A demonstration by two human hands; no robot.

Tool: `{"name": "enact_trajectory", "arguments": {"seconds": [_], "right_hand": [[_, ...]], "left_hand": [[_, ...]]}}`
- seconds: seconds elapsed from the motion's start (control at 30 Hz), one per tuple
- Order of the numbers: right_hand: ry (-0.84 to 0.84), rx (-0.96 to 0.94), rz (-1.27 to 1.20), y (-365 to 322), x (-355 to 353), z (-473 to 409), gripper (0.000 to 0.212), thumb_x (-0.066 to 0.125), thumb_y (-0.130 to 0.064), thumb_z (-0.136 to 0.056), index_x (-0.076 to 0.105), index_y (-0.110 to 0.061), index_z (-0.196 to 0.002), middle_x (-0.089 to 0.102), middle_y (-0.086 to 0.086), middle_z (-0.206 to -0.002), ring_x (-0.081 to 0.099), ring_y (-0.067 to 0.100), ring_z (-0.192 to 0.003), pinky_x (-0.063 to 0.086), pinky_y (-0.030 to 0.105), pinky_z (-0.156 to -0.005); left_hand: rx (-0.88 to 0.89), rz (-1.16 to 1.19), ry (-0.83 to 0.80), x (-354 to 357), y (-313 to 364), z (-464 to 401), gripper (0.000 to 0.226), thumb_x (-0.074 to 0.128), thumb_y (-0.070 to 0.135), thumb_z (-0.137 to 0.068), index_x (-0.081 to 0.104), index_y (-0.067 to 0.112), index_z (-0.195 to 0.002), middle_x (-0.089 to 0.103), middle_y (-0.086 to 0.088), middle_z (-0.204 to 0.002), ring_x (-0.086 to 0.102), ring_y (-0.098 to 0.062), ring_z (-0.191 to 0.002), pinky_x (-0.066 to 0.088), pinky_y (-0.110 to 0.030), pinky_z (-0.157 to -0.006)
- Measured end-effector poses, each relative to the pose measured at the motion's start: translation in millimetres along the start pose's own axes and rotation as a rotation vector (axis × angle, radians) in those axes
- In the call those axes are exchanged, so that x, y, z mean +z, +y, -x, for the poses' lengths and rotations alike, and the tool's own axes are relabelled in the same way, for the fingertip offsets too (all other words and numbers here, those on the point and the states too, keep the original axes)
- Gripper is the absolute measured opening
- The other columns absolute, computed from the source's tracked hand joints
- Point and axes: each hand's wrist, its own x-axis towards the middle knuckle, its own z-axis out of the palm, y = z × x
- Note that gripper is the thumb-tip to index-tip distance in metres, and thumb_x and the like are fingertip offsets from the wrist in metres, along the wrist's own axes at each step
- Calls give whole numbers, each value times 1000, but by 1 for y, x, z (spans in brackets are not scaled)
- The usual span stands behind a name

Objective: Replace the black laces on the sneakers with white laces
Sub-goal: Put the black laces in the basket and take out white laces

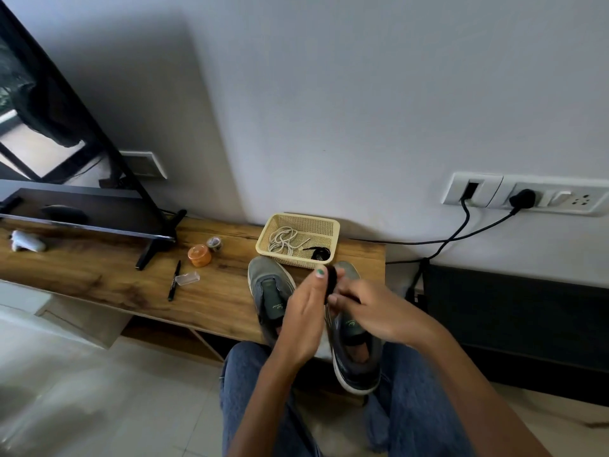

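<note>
Two grey sneakers stand side by side on the wooden shelf, the left sneaker (268, 285) and the right sneaker (354, 357), both without laces in their eyelets. Above them my left hand (304, 319) and my right hand (372, 311) hold a bundled black lace (331, 282) between them; the left fingers are wrapped by it and the right fingers pinch its lower part. A cream plastic basket (331, 225) behind the shoes holds coiled white laces (285, 240) and another black lace (319, 253).
On the wooden shelf (99, 275) lie a black marker (174, 281), a small clear case (188, 278), an orange jar (199, 255), a small tin (214, 242) and a TV stand foot (155, 249). Wall sockets with black cables (524, 197) are at right. My knees in jeans are below.
</note>
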Motion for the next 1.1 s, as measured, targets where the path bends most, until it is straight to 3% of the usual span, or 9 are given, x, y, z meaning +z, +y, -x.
{"name": "enact_trajectory", "arguments": {"seconds": [0.1,0.2,0.27,0.37,0.47,0.63,0.77,0.9,1.1], "right_hand": [[134,-19,6,-2,-12,1,27,48,-36,-97,61,-20,-80,58,-4,-67,49,1,-58,35,19,-58],[273,-21,-9,2,-19,-1,25,51,-35,-96,62,-22,-78,59,-11,-68,54,-3,-64,36,15,-59],[346,5,-13,9,-19,-3,27,48,-37,-97,61,-21,-79,62,-7,-75,57,7,-72,41,26,-66],[336,50,4,12,-15,-1,32,40,-33,-101,58,-17,-80,52,-8,-66,49,4,-62,34,18,-59],[201,90,61,9,-4,-1,32,37,-28,-103,60,-16,-85,48,-9,-65,45,2,-59,32,14,-53],[60,112,190,2,12,-2,26,39,-24,-102,63,-14,-99,61,2,-89,51,14,-79,42,33,-73],[-23,133,314,-3,16,-1,21,42,-17,-98,61,-12,-106,64,10,-101,59,26,-90,50,45,-83],[43,89,321,-12,10,2,16,50,-12,-94,66,-11,-94,65,8,-99,60,24,-88,48,36,-77],[281,53,172,-12,-5,-3,2,72,-19,-80,70,-20,-79,63,-11,-73,58,2,-70,43,14,-63]], "left_hand": [[49,-156,-38,1,-8,5,59,27,57,-97,66,15,-84,65,2,-75,62,-10,-73,47,-24,-68],[-65,28,-5,5,0,7,65,22,51,-98,69,12,-74,60,-6,-63,58,-14,-58,48,-22,-62],[-161,261,72,6,7,5,63,25,46,-100,66,15,-63,53,-5,-58,51,-15,-53,49,-25,-62],[-175,625,101,2,10,1,49,30,41,-100,61,7,-84,56,-5,-69,57,-17,-66,55,-26,-71],[-168,741,92,0,10,-2,47,29,36,-101,60,2,-109,69,-13,-96,66,-21,-95,56,-24,-79],[-166,518,96,5,4,-2,42,26,30,-104,57,9,-123,69,-6,-116,63,-14,-112,55,-22,-74],[-55,143,67,7,-11,0,38,27,23,-105,57,15,-127,68,1,-118,60,-7,-114,48,-21,-92],[32,-90,14,8,-19,3,34,31,31,-102,64,24,-94,68,18,-84,62,2,-84,45,-16,-75],[-51,-113,-32,9,-23,3,58,27,50,-95,64,10,-76,64,0,-65,61,-8,-65,47,-22,-63]]}}
